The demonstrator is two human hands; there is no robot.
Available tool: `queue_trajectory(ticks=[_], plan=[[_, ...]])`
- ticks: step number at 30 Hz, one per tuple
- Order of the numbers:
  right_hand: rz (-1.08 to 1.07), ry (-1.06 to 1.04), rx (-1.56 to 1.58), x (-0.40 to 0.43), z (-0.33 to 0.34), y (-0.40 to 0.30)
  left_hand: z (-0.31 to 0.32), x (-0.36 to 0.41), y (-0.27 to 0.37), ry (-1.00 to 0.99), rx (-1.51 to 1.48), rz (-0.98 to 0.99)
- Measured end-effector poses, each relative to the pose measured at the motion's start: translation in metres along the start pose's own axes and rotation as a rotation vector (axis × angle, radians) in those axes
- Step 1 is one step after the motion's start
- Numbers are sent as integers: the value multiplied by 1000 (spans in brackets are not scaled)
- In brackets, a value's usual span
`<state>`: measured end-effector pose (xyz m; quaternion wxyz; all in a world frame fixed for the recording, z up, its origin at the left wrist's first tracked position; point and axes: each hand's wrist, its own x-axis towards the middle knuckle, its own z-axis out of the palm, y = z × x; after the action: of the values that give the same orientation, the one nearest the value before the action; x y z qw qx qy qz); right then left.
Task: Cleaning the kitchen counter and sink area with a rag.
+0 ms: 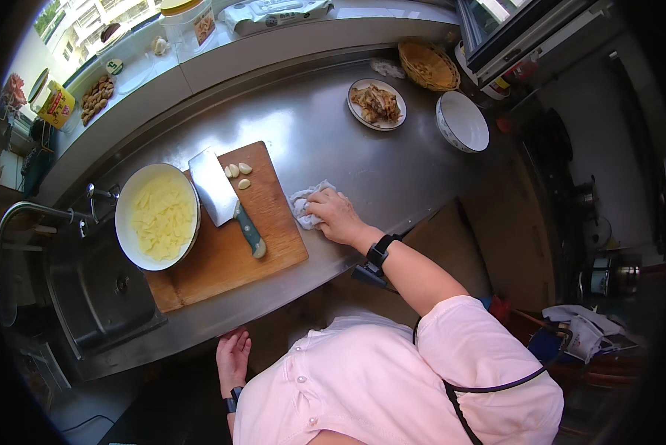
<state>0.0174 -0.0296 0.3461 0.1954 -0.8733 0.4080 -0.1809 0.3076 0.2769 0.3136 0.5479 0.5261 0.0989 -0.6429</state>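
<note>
My right hand [336, 214] presses a crumpled white cloth [309, 206] onto the stainless steel countertop [316, 147], just right of a wooden cutting board [280, 222]. On the board lies a cleaver [215, 186] with a green handle, blade towards the back. Several peeled garlic cloves [244, 183] rest beside the blade. A white bowl [124, 222] of thin pale-yellow slices [163, 217], perhaps potato, overlaps the board's left side. Low at the counter's front edge, my left hand [234, 350] is empty, its fingers loosely bent; its fingertips are partly in shadow.
The sink [96, 311] and its faucet [38, 208] lie left. At the back right are a plate of brownish food [376, 104], a white bowl [462, 122] and a wicker basket [428, 64]. Jars, nuts [97, 100] and a wipes pack [277, 14] line the sill. An open window frame [525, 39] juts inward.
</note>
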Motion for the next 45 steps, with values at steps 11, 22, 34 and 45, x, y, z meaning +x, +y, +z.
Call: queue_trajectory(ticks=[11,22,34,45], plan=[[608,886,352,-113,-125,158,50,-7,-19,139,148,15],[555,338,-277,-91,-113,234,323,37,-60,-334,440,-12],[576,337,-286,-106,-141,286,557,189,-70,-153,774,223],[669,354,-291,-60,-136,288,566,234,-58,-150,863,223]])
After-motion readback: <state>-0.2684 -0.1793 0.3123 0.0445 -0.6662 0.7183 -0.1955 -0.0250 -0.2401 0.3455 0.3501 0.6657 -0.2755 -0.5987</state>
